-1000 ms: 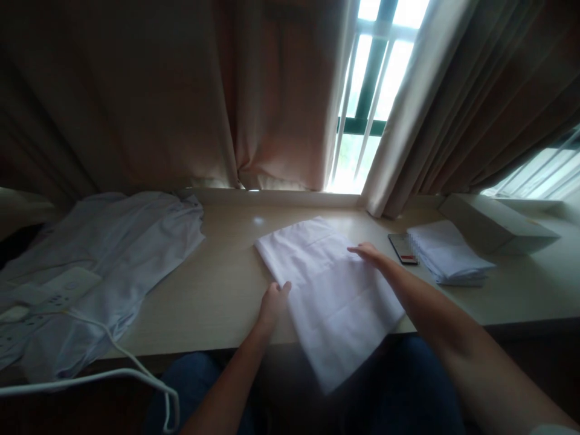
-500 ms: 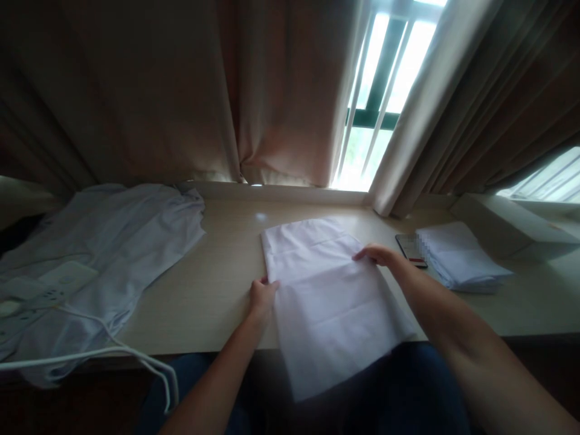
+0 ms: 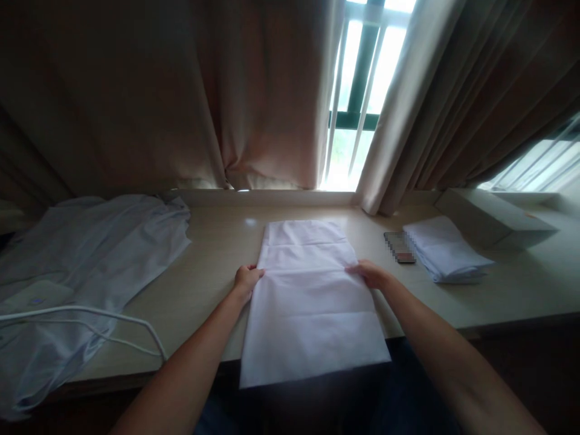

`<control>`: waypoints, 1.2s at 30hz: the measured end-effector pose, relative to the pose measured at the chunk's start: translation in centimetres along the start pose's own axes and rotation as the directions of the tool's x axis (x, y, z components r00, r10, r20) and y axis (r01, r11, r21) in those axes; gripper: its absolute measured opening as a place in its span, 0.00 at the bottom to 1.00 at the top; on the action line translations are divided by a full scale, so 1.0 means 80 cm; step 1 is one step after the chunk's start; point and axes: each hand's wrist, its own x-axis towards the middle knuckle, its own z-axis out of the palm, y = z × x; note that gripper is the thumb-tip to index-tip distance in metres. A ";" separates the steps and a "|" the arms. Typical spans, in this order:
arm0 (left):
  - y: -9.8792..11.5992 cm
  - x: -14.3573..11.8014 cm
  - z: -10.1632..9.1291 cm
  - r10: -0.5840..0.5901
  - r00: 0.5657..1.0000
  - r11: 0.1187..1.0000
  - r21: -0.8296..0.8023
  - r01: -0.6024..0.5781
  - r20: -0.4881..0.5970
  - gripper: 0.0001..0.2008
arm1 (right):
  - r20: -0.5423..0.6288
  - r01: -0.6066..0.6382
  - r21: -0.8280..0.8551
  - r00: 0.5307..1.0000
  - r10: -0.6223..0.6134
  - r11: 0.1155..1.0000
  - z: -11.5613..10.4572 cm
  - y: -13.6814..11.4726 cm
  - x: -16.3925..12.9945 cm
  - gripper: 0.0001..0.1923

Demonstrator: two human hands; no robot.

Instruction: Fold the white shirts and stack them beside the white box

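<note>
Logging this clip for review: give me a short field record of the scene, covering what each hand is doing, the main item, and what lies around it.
surface: pale desk below a curtained window
main item: white folded cloth, flat, near end hanging over the desk edge
left hand: grips the cloth's left edge
right hand: grips the cloth's right edge
left of cloth: crumpled pale garment, white cable across it
right of cloth: phone, stack of folded white cloths, white box
</note>
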 end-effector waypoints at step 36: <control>0.019 -0.005 -0.011 0.013 0.964 0.968 -0.244 0.053 0.264 0.20 | 0.134 -0.096 0.188 0.988 0.071 0.978 -0.003 -0.016 -0.003 0.19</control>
